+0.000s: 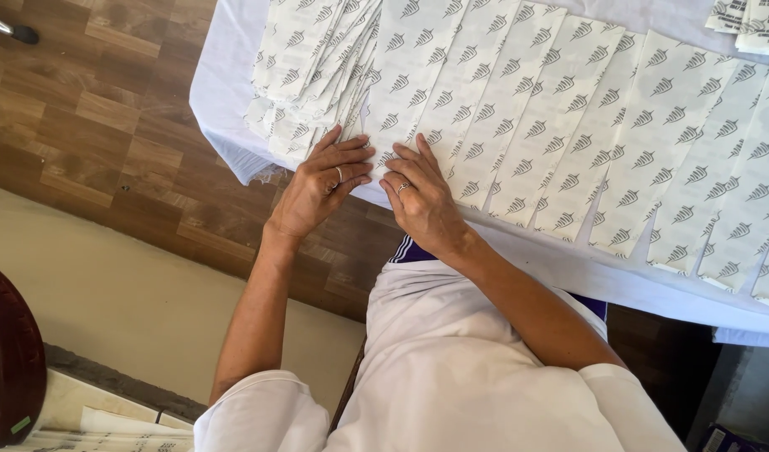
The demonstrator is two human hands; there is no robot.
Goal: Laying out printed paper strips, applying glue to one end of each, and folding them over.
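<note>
Long white paper bags printed with a small dark leaf pattern lie side by side in a row (569, 125) on a table covered with a white cloth (225, 75). My left hand (322, 184) rests flat at the near edge of a loose fanned pile of the same bags (313, 67), fingers apart, a ring on one finger. My right hand (422, 197), also ringed, presses flat on the near end of the leftmost bag (410, 75) in the row. Neither hand grips anything.
A wood-pattern floor (100, 109) lies left of the table, with a beige mat (125, 301) nearer me. A dark red round rim (16, 360) sits at the lower left above stacked papers (108, 431). More printed sheets (753, 25) lie at the table's top right corner.
</note>
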